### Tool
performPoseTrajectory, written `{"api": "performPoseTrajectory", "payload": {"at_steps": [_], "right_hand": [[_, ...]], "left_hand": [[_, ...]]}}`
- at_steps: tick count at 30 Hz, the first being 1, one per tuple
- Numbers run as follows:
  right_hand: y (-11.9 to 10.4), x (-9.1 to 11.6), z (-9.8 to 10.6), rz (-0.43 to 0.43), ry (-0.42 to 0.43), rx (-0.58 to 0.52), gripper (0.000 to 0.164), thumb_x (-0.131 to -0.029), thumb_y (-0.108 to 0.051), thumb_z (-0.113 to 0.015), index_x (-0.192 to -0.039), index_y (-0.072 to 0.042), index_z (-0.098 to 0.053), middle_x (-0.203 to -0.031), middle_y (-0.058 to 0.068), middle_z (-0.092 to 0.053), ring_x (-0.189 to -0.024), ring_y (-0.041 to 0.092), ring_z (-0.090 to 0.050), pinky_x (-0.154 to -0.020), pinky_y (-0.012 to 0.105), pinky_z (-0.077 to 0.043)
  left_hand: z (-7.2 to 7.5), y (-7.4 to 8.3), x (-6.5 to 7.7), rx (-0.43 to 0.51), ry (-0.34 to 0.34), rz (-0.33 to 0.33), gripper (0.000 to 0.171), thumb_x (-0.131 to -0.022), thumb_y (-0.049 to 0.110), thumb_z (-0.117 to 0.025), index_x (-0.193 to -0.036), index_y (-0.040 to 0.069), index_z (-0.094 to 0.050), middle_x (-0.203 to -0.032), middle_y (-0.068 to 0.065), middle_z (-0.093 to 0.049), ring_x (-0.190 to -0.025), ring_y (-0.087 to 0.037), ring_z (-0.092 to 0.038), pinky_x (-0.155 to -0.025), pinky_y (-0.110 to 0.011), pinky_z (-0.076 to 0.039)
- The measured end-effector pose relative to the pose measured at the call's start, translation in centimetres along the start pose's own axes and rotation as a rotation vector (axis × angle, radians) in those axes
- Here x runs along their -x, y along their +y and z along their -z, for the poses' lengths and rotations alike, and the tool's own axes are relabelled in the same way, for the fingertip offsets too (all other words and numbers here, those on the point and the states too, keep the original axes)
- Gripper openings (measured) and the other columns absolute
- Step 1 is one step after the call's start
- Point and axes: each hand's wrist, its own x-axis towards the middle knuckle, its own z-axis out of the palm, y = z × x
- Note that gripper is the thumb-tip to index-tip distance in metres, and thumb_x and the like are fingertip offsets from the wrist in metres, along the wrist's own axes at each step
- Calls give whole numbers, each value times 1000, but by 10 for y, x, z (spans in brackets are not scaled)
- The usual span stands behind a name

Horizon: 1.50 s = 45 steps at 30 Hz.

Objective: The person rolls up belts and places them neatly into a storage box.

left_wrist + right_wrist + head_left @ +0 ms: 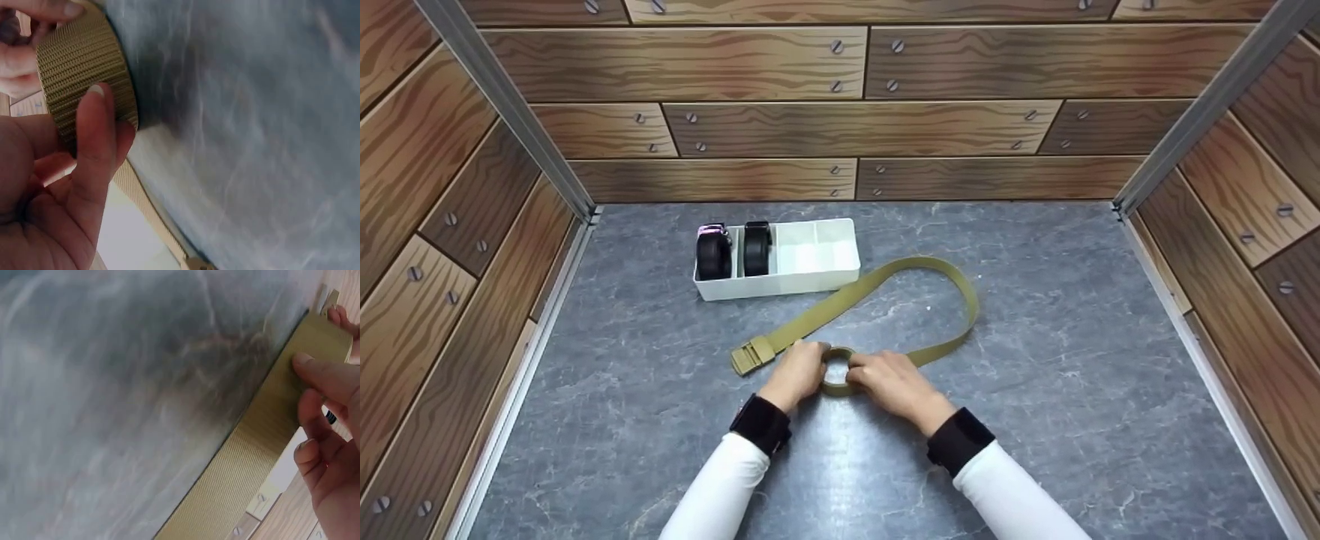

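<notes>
A tan webbing belt (pixel 915 262) stands on edge on the grey surface, its near end bent into a round loop (pixel 840 390). At the loop's left side, my left hand (pixel 797 373) pinches the webbing. My right hand (pixel 894 382) grips the loop's right side. The left wrist view shows the ribbed band (pixel 84 62) between thumb and fingers. In the right wrist view, the thumb presses the outside of the strap (pixel 219 484). From the loop the strap sweeps right, then curves back behind the hands to a tan buckle (pixel 751 355) left of them.
Behind the belt stands a white divided box (pixel 780 283), the strap passing close to its front right corner. Its left compartments hold a black coil with a shiny buckle (pixel 714 255) and another black coil (pixel 756 251). Wood-patterned walls (pixel 855 131) enclose the surface.
</notes>
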Motion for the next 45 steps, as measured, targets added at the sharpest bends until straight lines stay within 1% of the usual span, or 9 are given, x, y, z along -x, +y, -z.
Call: {"api": "performPoseTrajectory", "payload": {"at_steps": [8,16,19,21,26,31,38,41,45], "right_hand": [[3,2,-2,-3,-2,22,8,-86,-11,-70,-85,-18,-67,-96,-4,-63,-71,20,-60,-61,35,-49],[-1,-2,-6,12,53,93,12,-80,-11,-74,-73,-18,-66,-75,-4,-58,-57,20,-53,-51,33,-43],[-2,-3,-7,22,53,104,10,-80,-12,-75,-75,-18,-68,-76,-4,-58,-59,18,-54,-53,32,-44],[-1,-3,-7,18,51,107,8,-81,-10,-73,-82,-17,-69,-87,-2,-61,-61,18,-56,-57,33,-45],[4,1,-1,-117,13,69,32,-82,-7,-71,-110,-11,-56,-110,7,-55,-61,22,-56,-54,35,-46],[11,8,6,-260,-46,36,43,-78,-13,-79,-109,-8,-50,-87,7,-62,-60,28,-59,-48,39,-47],[15,11,1,-89,0,-41,38,-84,-18,-76,-117,-18,-59,-87,2,-59,-63,22,-58,-54,35,-48],[15,11,-1,-24,8,-63,21,-87,-17,-73,-107,-19,-65,-88,1,-53,-62,17,-54,-53,31,-46],[15,10,-2,0,4,-116,5,-88,-13,-71,-90,-16,-69,-102,2,-53,-68,14,-55,-58,28,-47]], "left_hand": [[2,-4,0,-17,17,-62,14,-85,-5,-59,-86,5,-71,-84,-14,-70,-79,-30,-69,-65,-43,-53],[-6,4,5,41,107,66,2,-80,0,-63,-80,-1,-62,-78,-17,-67,-76,-34,-67,-64,-43,-54],[-8,7,5,33,112,97,3,-79,-2,-64,-82,-2,-63,-80,-20,-67,-76,-35,-67,-65,-44,-54],[-7,8,5,9,112,94,6,-79,-5,-63,-84,-2,-64,-82,-20,-67,-77,-35,-68,-66,-44,-55],[-4,1,4,-19,118,38,10,-79,-8,-63,-86,-1,-65,-82,-19,-69,-79,-35,-69,-66,-45,-55],[-1,-4,3,-5,100,-9,11,-80,-9,-61,-83,1,-64,-82,-18,-69,-79,-34,-69,-66,-44,-55],[0,-8,-2,-40,23,-167,17,-83,-5,-62,-90,7,-71,-86,-9,-71,-80,-26,-69,-69,-39,-54],[0,-9,-4,-52,-9,-226,21,-83,-5,-62,-92,11,-72,-88,-6,-72,-80,-24,-68,-70,-37,-54],[-2,-8,-4,-75,-15,-242,19,-85,-3,-63,-93,12,-72,-86,-6,-71,-79,-22,-68,-69,-36,-53]]}}
